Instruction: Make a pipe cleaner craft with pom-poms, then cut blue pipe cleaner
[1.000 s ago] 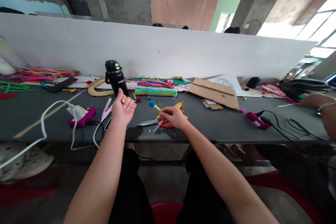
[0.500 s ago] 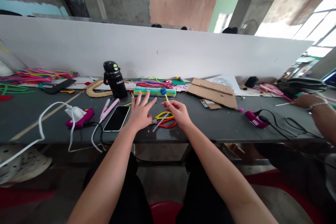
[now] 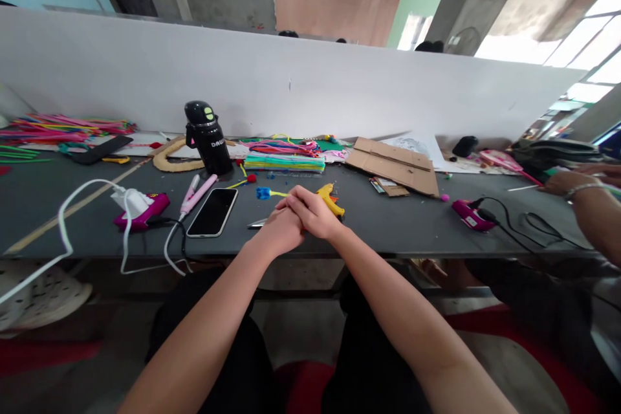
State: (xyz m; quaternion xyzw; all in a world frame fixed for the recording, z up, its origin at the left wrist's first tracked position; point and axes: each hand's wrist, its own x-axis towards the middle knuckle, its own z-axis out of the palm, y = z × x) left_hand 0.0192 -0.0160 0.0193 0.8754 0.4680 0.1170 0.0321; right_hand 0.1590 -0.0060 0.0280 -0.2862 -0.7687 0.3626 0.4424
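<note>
My left hand (image 3: 283,231) and my right hand (image 3: 313,212) are pressed together above the table's front part, the right one lying over the left. Both look closed, and what is between them is hidden. Left of their fingertips lies a blue fuzzy piece (image 3: 263,193) on a yellow stem, whose end meets the fingers; whether they grip it is unclear. Silver scissor blades (image 3: 257,224) stick out left of my left hand. A yellow tool-like object (image 3: 331,200) with a bit of orange shows just behind my right hand, partly covered.
A phone (image 3: 212,212), pink iron (image 3: 198,196), magenta power block (image 3: 141,211) with cables and black bottle (image 3: 213,147) stand left. Pipe cleaners (image 3: 284,162) and a red pompom (image 3: 251,178) lie behind; cardboard (image 3: 392,167) right. Another person's hand (image 3: 563,183) is far right.
My hands have come together, the left moving right from its spread pose. The blue piece has moved down and left, now lying sideways. The view has shifted slightly.
</note>
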